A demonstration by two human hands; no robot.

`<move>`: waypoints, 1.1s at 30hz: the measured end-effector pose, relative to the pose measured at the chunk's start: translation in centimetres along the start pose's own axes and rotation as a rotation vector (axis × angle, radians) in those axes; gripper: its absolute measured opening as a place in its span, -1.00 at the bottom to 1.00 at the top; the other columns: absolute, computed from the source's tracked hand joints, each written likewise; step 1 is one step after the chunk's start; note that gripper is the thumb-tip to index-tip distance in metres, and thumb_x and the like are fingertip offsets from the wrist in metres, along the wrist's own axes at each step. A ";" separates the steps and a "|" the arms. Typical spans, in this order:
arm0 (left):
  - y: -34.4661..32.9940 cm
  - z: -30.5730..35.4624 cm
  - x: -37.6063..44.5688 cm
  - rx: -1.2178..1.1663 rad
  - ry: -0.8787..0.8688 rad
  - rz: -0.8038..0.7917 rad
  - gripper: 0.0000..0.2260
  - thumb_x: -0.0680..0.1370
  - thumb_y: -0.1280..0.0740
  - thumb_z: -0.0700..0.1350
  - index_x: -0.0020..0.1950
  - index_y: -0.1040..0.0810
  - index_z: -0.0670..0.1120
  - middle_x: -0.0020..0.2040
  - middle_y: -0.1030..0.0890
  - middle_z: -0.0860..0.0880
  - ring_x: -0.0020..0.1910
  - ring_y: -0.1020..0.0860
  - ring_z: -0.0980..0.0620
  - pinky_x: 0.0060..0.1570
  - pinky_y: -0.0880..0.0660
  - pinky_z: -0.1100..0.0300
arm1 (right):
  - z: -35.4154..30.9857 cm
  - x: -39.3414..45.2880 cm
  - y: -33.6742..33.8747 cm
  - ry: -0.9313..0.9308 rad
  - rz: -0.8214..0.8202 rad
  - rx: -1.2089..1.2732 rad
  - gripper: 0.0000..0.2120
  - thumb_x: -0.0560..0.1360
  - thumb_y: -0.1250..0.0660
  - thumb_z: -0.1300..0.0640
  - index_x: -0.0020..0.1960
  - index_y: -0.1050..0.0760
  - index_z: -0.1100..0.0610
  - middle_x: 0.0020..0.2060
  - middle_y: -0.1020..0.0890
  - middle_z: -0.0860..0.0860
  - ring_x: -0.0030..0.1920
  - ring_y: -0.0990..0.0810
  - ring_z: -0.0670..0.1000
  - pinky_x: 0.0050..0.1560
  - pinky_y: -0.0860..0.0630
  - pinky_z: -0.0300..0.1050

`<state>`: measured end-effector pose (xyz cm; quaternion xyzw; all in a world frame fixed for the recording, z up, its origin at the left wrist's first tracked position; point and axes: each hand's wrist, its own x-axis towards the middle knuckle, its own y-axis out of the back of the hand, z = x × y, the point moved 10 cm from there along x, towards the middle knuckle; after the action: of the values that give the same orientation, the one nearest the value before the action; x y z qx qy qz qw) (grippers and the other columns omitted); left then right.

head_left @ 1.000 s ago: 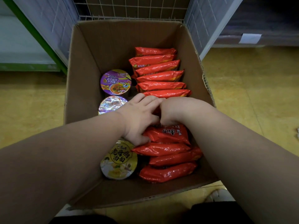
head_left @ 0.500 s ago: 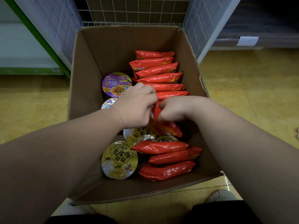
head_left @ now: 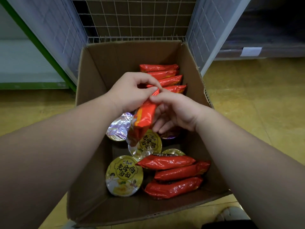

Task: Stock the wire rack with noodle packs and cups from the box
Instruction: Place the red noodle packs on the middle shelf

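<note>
An open cardboard box (head_left: 92,90) on the floor holds red noodle packs and round cups. My left hand (head_left: 130,93) and my right hand (head_left: 175,113) together hold a red noodle pack (head_left: 143,119) lifted above the box, both pinching its top end. Under it lie a yellow-lid cup (head_left: 149,144), a silver-purple lid cup (head_left: 118,128) and another yellow-lid cup (head_left: 124,175) near me. Three red packs (head_left: 171,174) lie at the near right, several more red packs (head_left: 166,78) stand in a row at the far side. The wire rack (head_left: 137,20) rises right behind the box.
White mesh side panels (head_left: 54,30) flank the rack on both sides. A green-edged shelf unit (head_left: 24,63) stands at the left. A dark shelf with a white label (head_left: 250,51) is at the right. Yellow floor (head_left: 255,100) surrounds the box. A shoe (head_left: 231,215) shows at the bottom right.
Both hands went from pressing on the packs in the box to raising one red pack up and away from the row, which uncovered the cups beneath. The view tilted up toward the rack.
</note>
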<state>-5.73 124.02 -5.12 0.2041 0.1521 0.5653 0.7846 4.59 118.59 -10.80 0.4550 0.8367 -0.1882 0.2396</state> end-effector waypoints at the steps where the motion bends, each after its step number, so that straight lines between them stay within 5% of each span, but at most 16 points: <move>1: 0.1 0.6 0.2 -0.061 0.009 -0.050 -0.84 0.60 -0.45 -0.24 0.00 -0.76 0.01 0.01 -0.73 0.04 0.08 -0.67 0.10 0.18 -0.59 0.16 | -0.3 0.1 0.0 0.030 -0.018 0.051 -0.35 0.43 -0.36 -0.17 0.39 -0.37 0.18 -0.21 -0.66 0.26 -0.29 -0.69 0.24 -0.28 -0.62 -0.06; 6: 1.4 1.2 0.9 -0.219 0.085 -0.179 -0.84 0.61 -0.43 -0.26 0.04 -0.74 -0.01 0.07 -0.75 -0.08 0.01 -0.71 0.00 0.03 -0.67 0.09 | -2.2 -0.3 -0.2 0.177 -0.142 0.159 -0.28 0.47 -0.37 0.02 0.58 -0.19 -0.09 -0.06 -0.68 0.37 -0.19 -0.71 0.28 -0.22 -0.66 -0.02; 9: 1.0 -0.3 0.7 -0.321 0.174 -0.249 -0.84 0.58 -0.44 -0.27 0.08 -0.73 -0.06 0.16 -0.72 -0.20 0.07 -0.71 -0.13 0.05 -0.68 0.01 | -2.0 0.0 0.3 0.165 -0.074 0.008 -0.28 0.54 -0.44 0.14 0.58 -0.16 -0.05 -0.06 -0.71 0.32 -0.15 -0.74 0.29 -0.18 -0.68 0.03; 13: 0.1 -2.0 -0.1 -0.411 0.285 -0.247 -0.78 0.50 -0.48 -0.22 0.15 -0.71 -0.15 0.18 -0.71 -0.24 0.15 -0.71 -0.22 0.06 -0.70 -0.01 | -2.0 0.8 1.3 0.177 0.134 -0.316 -0.40 0.50 -0.54 -0.08 0.43 -0.35 -0.04 -0.21 -0.74 0.15 -0.26 -0.76 0.20 -0.26 -0.67 0.05; 18: 1.4 -3.0 0.1 -0.312 0.385 -0.109 -0.86 0.57 -0.50 -0.15 0.11 -0.74 -0.01 0.08 -0.75 -0.13 -0.01 -0.76 -0.12 -0.08 -0.71 -0.01 | -3.2 0.0 3.6 0.218 0.410 -0.513 -0.50 0.30 -0.57 -0.36 0.13 -0.60 -0.14 -0.29 -0.72 -0.14 -0.41 -0.70 0.00 -0.33 -0.64 -0.05; 23: 3.0 -5.3 -0.7 -0.430 0.581 -0.103 -0.57 0.62 -0.32 0.26 0.33 -0.62 0.00 0.20 -0.73 -0.10 0.15 -0.70 -0.07 0.07 -0.58 0.02 | -2.1 -0.7 5.7 0.235 0.639 -0.188 -0.48 0.29 -0.55 -0.40 0.04 -0.62 -0.06 -0.24 -0.74 -0.03 -0.43 -0.66 0.03 -0.38 -0.58 -0.07; 27: 2.4 -5.7 -1.2 -0.414 0.468 -0.259 -0.31 0.45 -0.29 0.53 0.42 -0.52 0.14 0.31 -0.65 0.04 0.36 -0.53 0.05 0.44 -0.34 0.00 | -0.5 -1.5 6.8 0.172 0.738 0.169 -0.53 0.39 -0.50 -0.38 0.04 -0.62 -0.03 -0.39 -0.67 -0.07 -0.44 -0.60 0.00 -0.39 -0.54 -0.12; 29: 1.9 -6.3 -1.2 -0.316 0.486 -0.195 -0.28 0.42 -0.39 0.49 0.47 -0.46 0.15 0.21 -0.66 0.09 0.25 -0.60 0.07 0.33 -0.47 0.00 | -0.2 -1.5 7.1 0.143 0.787 0.186 -0.51 0.42 -0.44 -0.42 0.04 -0.61 -0.02 -0.39 -0.66 -0.04 -0.44 -0.62 0.00 -0.35 -0.57 -0.09; 31: 1.7 -6.3 -1.0 -0.270 0.485 -0.033 -0.45 0.54 -0.42 0.31 0.45 -0.49 0.10 0.05 -0.68 0.12 0.00 -0.65 0.14 0.02 -0.57 0.11 | -0.2 -1.4 7.1 0.121 0.820 0.123 -0.48 0.43 -0.38 -0.45 0.05 -0.60 -0.02 -0.32 -0.69 0.00 -0.43 -0.65 0.01 -0.32 -0.62 -0.06; 33: 1.7 -6.1 -0.8 -0.181 0.448 0.106 -0.67 0.62 -0.43 0.16 0.33 -0.55 0.10 0.08 -0.69 0.13 0.00 -0.66 0.16 -0.02 -0.59 0.16 | -0.2 -1.3 7.1 0.099 0.843 0.093 -0.48 0.47 -0.33 -0.45 0.06 -0.58 -0.01 -0.28 -0.70 0.02 -0.41 -0.68 0.01 -0.28 -0.66 -0.02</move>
<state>-10.21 124.64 -9.56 0.0101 0.2601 0.6480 0.7158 11.23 121.45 -10.57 0.7761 0.5787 -0.0894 0.2341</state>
